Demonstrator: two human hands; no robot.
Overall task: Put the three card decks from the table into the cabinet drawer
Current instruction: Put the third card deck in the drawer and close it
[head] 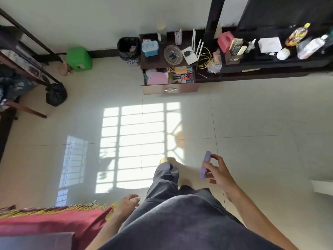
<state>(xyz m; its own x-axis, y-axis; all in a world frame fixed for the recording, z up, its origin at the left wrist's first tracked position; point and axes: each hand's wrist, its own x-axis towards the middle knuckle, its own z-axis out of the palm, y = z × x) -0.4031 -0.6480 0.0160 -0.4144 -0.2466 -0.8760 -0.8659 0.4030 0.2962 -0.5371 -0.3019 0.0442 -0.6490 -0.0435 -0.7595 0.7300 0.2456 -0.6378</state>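
Observation:
My right hand (219,173) holds a purple card deck (205,165) edge-on, low over the tiled floor at the right. My left hand (128,202) hangs at my side by my leg, fingers loosely curled, holding nothing. Across the room the brown cabinet (153,60) has its drawer (171,88) pulled open. The drawer holds a pink folder, colourful small boxes and other clutter. The table (36,240) shows at the bottom left under a red fringed cloth (54,221); no decks are visible on it.
Bare shiny tile floor lies between me and the drawer. A black bin (128,49) and green stool (79,58) stand left of the cabinet. A long dark shelf (270,60) with bottles and boxes runs right. A dark frame and black bag (55,94) sit at the left.

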